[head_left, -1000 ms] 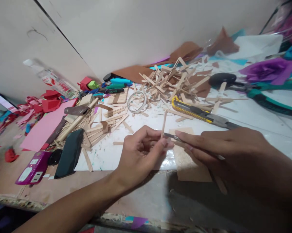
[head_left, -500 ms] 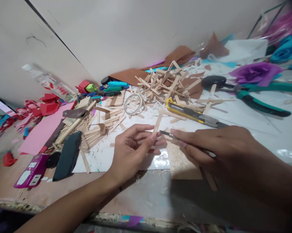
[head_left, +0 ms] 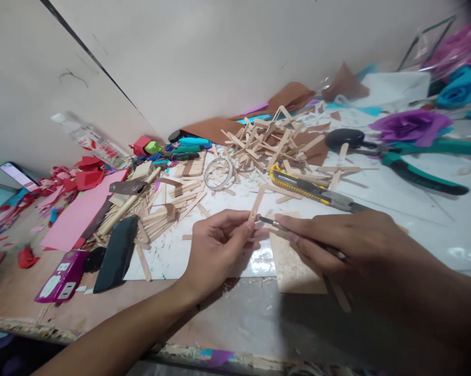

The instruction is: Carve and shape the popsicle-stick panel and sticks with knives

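Observation:
My left hand pinches a thin wooden craft stick between thumb and fingers and holds it upright over the white board. My right hand grips a small craft knife like a pen. The metal blade tip touches the lower part of the stick. Under both hands lies a flat wooden cutting block dusted with shavings.
A heap of wooden sticks, a yellow utility knife, a tape ring and green-handled pliers lie behind. Stacked sticks, a black block, a purple power strip, pink and red paper lie left. Paper flowers sit right.
The view shifted slightly. My hands stay together; the stick tilts a little and the blade tip remains against it.

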`<act>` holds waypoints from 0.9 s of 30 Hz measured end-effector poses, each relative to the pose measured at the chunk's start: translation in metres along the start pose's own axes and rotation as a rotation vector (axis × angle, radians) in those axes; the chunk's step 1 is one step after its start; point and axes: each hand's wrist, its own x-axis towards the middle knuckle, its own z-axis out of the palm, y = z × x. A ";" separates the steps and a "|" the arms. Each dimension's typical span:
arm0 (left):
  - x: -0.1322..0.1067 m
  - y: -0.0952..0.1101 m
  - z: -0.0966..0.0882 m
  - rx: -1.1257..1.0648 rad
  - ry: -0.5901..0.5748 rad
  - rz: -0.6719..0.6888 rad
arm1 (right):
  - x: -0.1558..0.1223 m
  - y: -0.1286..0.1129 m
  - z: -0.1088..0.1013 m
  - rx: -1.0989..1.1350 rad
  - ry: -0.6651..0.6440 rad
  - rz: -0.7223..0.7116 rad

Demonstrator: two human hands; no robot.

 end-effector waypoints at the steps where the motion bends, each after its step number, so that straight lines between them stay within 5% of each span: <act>1: 0.000 0.000 0.000 -0.006 -0.001 -0.002 | 0.000 0.000 0.000 0.004 0.002 0.005; 27: -0.004 -0.005 0.000 0.088 -0.024 0.035 | 0.000 0.000 -0.003 0.278 -0.138 0.144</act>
